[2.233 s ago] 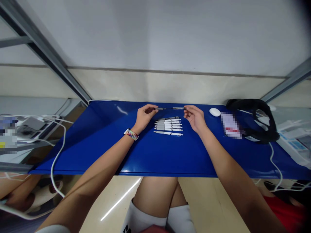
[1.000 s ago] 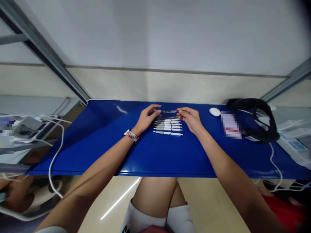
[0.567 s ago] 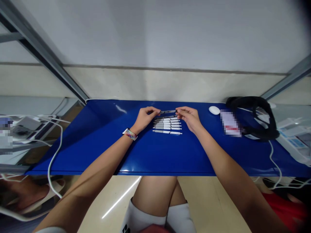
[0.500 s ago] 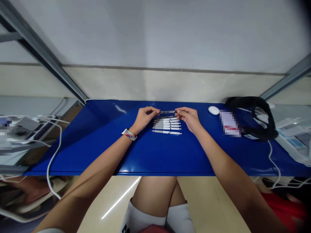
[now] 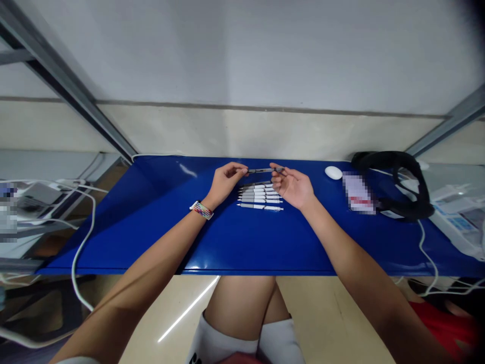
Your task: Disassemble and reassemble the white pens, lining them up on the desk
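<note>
Both my hands hold one pen (image 5: 261, 171) level above the far side of the blue table. The fingertips of my left hand (image 5: 226, 183) pinch its left end. My right hand (image 5: 294, 186), palm turned partly up, has its thumb and fingers on the right end. Just below, several white pens with grey grips (image 5: 261, 194) lie side by side, tips to the left. One white pen (image 5: 260, 207) lies a little apart, nearest to me. The fingers of my right hand hide some of the pens' right ends.
On the blue table (image 5: 151, 222), to the right, are a white rounded object (image 5: 333, 173), a blurred card or packet (image 5: 358, 191) and a black headset-like strap (image 5: 401, 182). White cables (image 5: 85, 242) hang at the left edge. A wall stands behind.
My right hand has turned palm up and shifted its fingers along the pen's right end. The pen has risen slightly away from the row. My left hand keeps its pinch.
</note>
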### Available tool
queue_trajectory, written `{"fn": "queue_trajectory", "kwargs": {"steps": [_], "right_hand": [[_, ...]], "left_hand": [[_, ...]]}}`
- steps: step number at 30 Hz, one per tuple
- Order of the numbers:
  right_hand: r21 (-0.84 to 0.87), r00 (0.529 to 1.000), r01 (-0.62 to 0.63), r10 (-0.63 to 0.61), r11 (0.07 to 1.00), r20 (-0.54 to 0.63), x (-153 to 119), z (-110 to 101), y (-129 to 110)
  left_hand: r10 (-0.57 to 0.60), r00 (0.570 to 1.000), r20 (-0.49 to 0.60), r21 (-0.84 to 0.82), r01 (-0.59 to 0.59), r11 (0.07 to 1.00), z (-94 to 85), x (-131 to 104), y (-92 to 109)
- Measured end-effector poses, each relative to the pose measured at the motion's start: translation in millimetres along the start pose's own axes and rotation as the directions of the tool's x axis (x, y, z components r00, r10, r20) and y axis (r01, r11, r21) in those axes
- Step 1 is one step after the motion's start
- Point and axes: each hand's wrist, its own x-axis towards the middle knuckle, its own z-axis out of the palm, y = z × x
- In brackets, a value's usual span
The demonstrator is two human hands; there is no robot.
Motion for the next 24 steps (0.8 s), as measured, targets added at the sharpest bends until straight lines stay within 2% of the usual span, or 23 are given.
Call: {"fn": "queue_trajectory", "kwargs": {"steps": [5, 14, 24], "right_hand": [[0.067, 0.999, 0.003, 0.0, 0.998, -0.042, 4.4, -1.5, 4.8], [0.15, 0.999, -0.005, 0.01, 0.989, -0.034, 0.8, 1.8, 3.2], [-0.04, 0.995, 0.094, -0.096, 0.995, -0.034, -0.9, 5.2, 6.1]], "left_hand": [[-0.051, 0.998, -0.026, -0.029, 0.05, 0.998, 1.0, 0.3, 0.9], [-0.027, 0.999, -0.021, -0.034, 0.026, 0.999, 1.8, -0.2, -1.2], [-0.042, 0.999, -0.031, -0.021, 0.042, 0.999, 3.9, -1.1, 0.4]]}}
